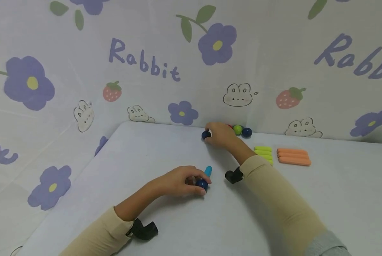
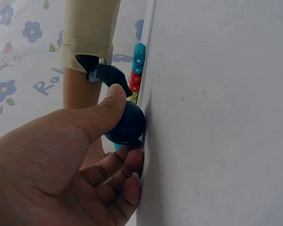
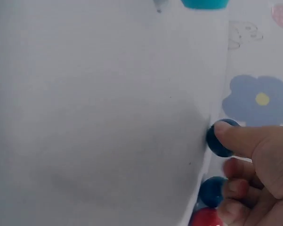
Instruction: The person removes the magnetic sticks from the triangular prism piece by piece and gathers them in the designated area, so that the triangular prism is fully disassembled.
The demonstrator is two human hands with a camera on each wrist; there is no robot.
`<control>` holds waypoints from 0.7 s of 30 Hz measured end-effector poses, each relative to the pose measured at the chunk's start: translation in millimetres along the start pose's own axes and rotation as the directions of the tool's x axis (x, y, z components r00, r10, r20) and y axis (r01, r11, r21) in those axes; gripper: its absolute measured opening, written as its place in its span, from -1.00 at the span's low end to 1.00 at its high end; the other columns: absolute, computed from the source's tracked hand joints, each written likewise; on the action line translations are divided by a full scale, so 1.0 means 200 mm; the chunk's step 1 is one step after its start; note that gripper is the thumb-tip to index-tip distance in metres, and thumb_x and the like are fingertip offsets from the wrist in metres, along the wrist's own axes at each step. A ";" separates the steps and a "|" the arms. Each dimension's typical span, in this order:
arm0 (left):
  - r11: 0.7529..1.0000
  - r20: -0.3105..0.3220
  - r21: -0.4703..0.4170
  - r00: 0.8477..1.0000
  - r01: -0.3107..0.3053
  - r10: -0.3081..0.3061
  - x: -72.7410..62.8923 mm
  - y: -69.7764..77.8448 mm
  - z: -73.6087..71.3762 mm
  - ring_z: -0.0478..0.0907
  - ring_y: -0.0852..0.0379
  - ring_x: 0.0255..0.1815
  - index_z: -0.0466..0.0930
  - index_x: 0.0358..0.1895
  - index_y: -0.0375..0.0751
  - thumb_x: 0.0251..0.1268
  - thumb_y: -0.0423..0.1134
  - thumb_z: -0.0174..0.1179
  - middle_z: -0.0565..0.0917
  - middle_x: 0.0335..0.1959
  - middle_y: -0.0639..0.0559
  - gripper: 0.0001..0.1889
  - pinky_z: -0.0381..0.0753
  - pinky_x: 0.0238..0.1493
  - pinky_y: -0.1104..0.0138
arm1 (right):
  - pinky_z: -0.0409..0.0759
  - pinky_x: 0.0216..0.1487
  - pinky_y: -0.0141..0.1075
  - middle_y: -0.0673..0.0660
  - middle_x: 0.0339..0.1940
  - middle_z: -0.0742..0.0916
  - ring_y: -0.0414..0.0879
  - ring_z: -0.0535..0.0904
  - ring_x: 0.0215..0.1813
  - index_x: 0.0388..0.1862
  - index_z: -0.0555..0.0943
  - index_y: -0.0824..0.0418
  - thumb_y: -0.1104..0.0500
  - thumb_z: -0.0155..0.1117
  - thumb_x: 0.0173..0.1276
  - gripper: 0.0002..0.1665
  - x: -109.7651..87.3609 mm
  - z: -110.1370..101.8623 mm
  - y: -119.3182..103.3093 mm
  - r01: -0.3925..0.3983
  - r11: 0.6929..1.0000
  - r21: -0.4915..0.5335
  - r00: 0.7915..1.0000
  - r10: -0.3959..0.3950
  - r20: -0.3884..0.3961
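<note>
My left hand (image 1: 181, 180) pinches a dark blue ball (image 1: 202, 184) low over the white table, near its middle. In the left wrist view, the thumb lies on the near side of that dark blue ball (image 2: 130, 126), and the other fingers curl beneath it. At the table's back edge my right hand (image 1: 221, 136) holds a second dark blue ball (image 1: 205, 135). The right wrist view has its thumb on this ball (image 3: 220, 140). Close by the right hand's curled fingers lie another blue ball (image 3: 212, 192) and a red ball (image 3: 206, 218).
A green ball (image 1: 237, 130) and a dark blue ball (image 1: 247, 132) sit at the back edge, right of the right hand. Nearer lie yellow-green sticks (image 1: 263, 153) and orange sticks (image 1: 294, 156). A light blue stick (image 1: 208, 171) shows just behind the left hand. Patterned cloth (image 1: 146, 92) hangs behind the table.
</note>
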State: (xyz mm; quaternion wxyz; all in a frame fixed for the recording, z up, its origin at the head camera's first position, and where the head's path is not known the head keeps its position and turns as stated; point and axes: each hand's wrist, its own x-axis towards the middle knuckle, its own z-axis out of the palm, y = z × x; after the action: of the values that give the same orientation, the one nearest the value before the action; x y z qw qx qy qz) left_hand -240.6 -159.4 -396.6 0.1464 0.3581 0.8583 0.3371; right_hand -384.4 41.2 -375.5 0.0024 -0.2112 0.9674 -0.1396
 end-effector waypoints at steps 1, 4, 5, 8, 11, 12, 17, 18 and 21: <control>1.000 0.001 0.000 1.000 0.003 -0.003 0.00 0.00 0.00 0.52 0.21 -0.25 0.67 0.14 0.14 0.31 -0.08 0.38 0.56 -0.16 0.20 -0.66 0.57 -0.17 0.34 | 0.55 0.06 -0.04 0.19 0.04 0.70 0.06 0.58 0.00 0.17 0.60 0.26 0.11 0.39 0.36 -0.55 0.01 0.01 0.01 -0.011 1.000 0.003 1.000 0.011 -0.014; 1.000 0.000 -0.007 1.000 0.001 -0.001 0.01 0.00 0.00 0.51 0.22 -0.26 0.67 0.12 0.13 0.31 -0.09 0.38 0.55 -0.17 0.21 -0.67 0.56 -0.18 0.34 | 0.51 0.15 -0.02 0.20 0.13 0.68 0.09 0.57 0.13 0.22 0.58 0.26 0.12 0.34 0.41 -0.55 0.06 0.03 0.04 -0.038 0.999 0.018 0.998 0.038 -0.050; 1.000 0.000 -0.012 1.000 0.000 0.000 0.01 0.00 0.00 0.51 0.22 -0.27 0.68 0.12 0.13 0.31 -0.09 0.38 0.55 -0.17 0.21 -0.67 0.56 -0.19 0.34 | 0.50 0.18 -0.02 0.20 0.17 0.67 0.10 0.56 0.18 0.23 0.58 0.26 0.13 0.32 0.43 -0.55 0.07 0.03 0.04 -0.045 0.999 0.025 0.997 0.046 -0.062; 1.000 0.004 -0.014 1.000 -0.008 0.008 0.00 0.00 0.00 0.51 0.22 -0.28 0.68 0.12 0.10 0.31 -0.09 0.38 0.56 -0.18 0.21 -0.67 0.56 -0.19 0.35 | 0.48 0.23 -0.02 0.19 0.21 0.65 0.11 0.53 0.24 0.23 0.59 0.24 0.16 0.30 0.45 -0.58 0.09 0.03 0.05 -0.054 0.997 0.046 0.993 0.058 -0.102; 1.000 0.004 0.000 1.000 -0.019 0.019 0.00 0.00 0.00 0.51 0.22 -0.28 0.67 0.13 0.09 0.32 -0.09 0.38 0.56 -0.18 0.21 -0.67 0.56 -0.19 0.35 | 0.47 0.24 -0.03 0.17 0.19 0.67 0.10 0.54 0.25 0.19 0.63 0.21 0.20 0.31 0.42 -0.63 0.10 0.00 0.05 -0.028 0.998 0.054 0.992 0.034 -0.120; 1.000 0.002 0.009 1.000 -0.019 0.019 0.00 0.00 0.00 0.51 0.22 -0.28 0.67 0.13 0.09 0.32 -0.09 0.38 0.56 -0.18 0.21 -0.67 0.56 -0.19 0.35 | 0.48 0.23 -0.04 0.17 0.18 0.68 0.10 0.55 0.23 0.17 0.65 0.21 0.23 0.31 0.41 -0.64 0.10 0.00 0.04 -0.010 0.999 0.053 0.993 0.016 -0.118; 1.000 -0.006 0.023 1.000 -0.014 0.014 0.00 0.00 -0.01 0.51 0.21 -0.27 0.67 0.13 0.10 0.31 -0.10 0.38 0.56 -0.18 0.21 -0.67 0.55 -0.19 0.34 | 0.48 0.23 -0.02 0.21 0.15 0.69 0.12 0.57 0.17 0.16 0.65 0.26 0.36 0.22 0.33 -0.59 0.10 -0.01 0.04 0.034 0.998 0.058 0.995 -0.028 -0.091; 1.000 -0.004 0.024 1.000 -0.010 0.010 0.00 0.00 -0.01 0.51 0.21 -0.27 0.67 0.13 0.11 0.31 -0.10 0.38 0.56 -0.18 0.21 -0.67 0.55 -0.18 0.35 | 0.48 0.23 -0.02 0.22 0.16 0.69 0.12 0.57 0.17 0.18 0.64 0.27 0.37 0.20 0.31 -0.56 0.11 -0.01 0.05 0.029 0.998 0.058 0.996 -0.024 -0.090; 1.000 0.000 0.025 1.000 -0.012 0.012 0.00 0.01 -0.01 0.51 0.21 -0.26 0.67 0.13 0.10 0.32 -0.09 0.38 0.56 -0.18 0.21 -0.67 0.55 -0.18 0.34 | 0.46 0.24 0.00 0.23 0.17 0.67 0.13 0.55 0.18 0.22 0.61 0.27 0.39 0.19 0.29 -0.51 0.11 0.01 0.07 0.014 0.998 0.063 0.996 -0.008 -0.094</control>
State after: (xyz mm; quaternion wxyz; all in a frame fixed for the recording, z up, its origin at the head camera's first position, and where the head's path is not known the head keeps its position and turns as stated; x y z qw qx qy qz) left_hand -240.6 -159.6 -394.9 0.1399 0.3648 0.8603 0.3274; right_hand -409.5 44.3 -379.9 -0.0369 -0.2096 0.9603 -0.1802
